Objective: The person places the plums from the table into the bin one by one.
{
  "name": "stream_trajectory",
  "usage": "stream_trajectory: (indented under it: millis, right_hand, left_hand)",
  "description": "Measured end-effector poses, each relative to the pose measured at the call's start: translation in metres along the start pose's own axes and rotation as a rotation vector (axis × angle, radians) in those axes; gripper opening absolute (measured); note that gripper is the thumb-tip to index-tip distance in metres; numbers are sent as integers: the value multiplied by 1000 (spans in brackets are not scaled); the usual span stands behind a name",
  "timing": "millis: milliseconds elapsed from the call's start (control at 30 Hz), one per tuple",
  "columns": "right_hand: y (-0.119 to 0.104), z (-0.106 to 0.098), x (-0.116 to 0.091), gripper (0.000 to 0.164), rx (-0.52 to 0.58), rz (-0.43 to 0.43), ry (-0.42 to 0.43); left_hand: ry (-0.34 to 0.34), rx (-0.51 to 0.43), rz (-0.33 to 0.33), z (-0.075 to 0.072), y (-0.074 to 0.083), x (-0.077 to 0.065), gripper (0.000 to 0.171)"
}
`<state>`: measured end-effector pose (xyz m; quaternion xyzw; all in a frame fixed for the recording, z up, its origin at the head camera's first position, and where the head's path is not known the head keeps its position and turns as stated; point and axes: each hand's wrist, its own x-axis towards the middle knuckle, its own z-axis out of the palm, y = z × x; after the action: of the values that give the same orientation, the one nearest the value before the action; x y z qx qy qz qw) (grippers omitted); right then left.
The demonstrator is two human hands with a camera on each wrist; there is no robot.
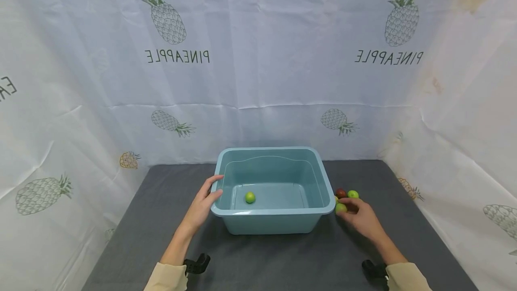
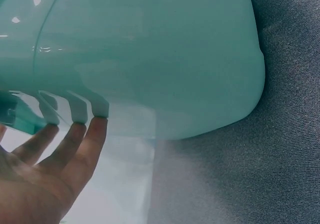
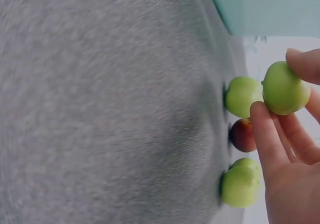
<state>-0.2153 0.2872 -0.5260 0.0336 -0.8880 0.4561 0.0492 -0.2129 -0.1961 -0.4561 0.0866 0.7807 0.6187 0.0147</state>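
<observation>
A blue-green plastic basin (image 1: 266, 224) stands on the dark cloth. My left hand (image 1: 199, 208) holds its left rim, with thumb and forefinger over the edge; in the left wrist view the other fingers (image 2: 82, 149) touch the outer wall. Just right of the basin, my right hand (image 1: 361, 221) pinches a small round green fruit (image 3: 285, 89) between thumb and fingers. Beside it lie a dark red fruit (image 3: 243, 135) and several green fruits (image 3: 240, 186). Inside the basin, one green fruit (image 1: 250, 197) rests on the floor, left of centre.
A dark grey cloth (image 1: 242, 264) covers the tabletop. White curtains (image 1: 258, 57) printed with pineapples hang behind it and along both sides. The basin's back edge stands close to the rear curtain.
</observation>
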Motion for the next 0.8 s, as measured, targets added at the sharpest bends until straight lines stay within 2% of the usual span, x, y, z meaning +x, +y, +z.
stream_trajectory:
  millis: [300,400,600,700,800]
  right_hand:
    - [-11,-11,1,46,46,-20,12]
    - [-15,-14,0,44,73,-55,15]
    - [-26,-19,0,39,163,-177,1]
    - [-34,-22,0,38,167,-198,1]
    - [-41,-25,1,37,143,-184,-2]
  left_hand:
    - [-4,6,-7,1,1,-1,45]
    - [-4,5,-9,1,1,-1,44]
    - [-6,8,-2,0,2,-1,44]
    - [-9,8,0,0,1,-1,45]
    - [-8,3,4,-1,0,-1,45]
